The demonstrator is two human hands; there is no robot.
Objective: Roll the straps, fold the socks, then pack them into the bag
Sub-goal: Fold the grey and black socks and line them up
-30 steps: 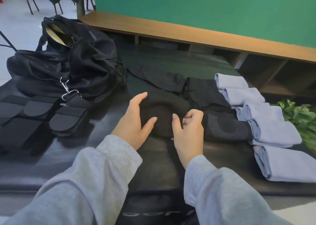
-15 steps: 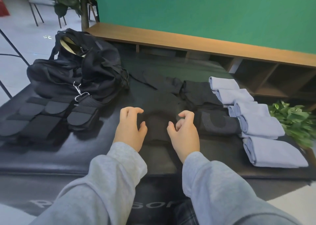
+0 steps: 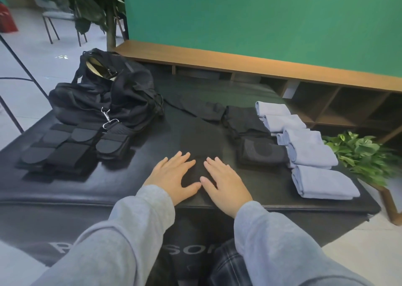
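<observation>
1. We look down at a black padded desk (image 3: 65,190) set before a green wall (image 3: 261,24) and a low wooden shelf (image 3: 239,65); pale floor shows at the left.
2. Our left hand (image 3: 171,177) lies flat, fingers straight and slightly spread, pressing the near end of a black sock (image 3: 201,142) spread lengthwise on the desk.
3. Our right hand (image 3: 226,183) lies flat beside it in the same way, palm down; this grip too is open and holds nothing, only pressing on the sock.
4. The two thumbs nearly meet over the sock, close to the desk's near edge; our grey sleeves (image 3: 141,216) cross that edge.
5. Just right of the right hand sits a folded black piece (image 3: 261,153), and behind it more black socks (image 3: 243,120) in a loose heap.
6. Further right, a row of folded pale blue socks (image 3: 313,153) runs along the right side, the nearest one close to the desk's front right corner.
7. To the left, well apart from the left hand, black straps (image 3: 71,148) lie flat side by side, unrolled.
8. Behind the straps, the black bag (image 3: 104,98) slumps at the far left corner, its top open and a metal clip (image 3: 107,116) hanging at its front.
9. Bare desk lies between the left hand and the straps, and in front of the bag.
10. A green potted plant (image 3: 359,153) stands off the desk's right edge.
</observation>
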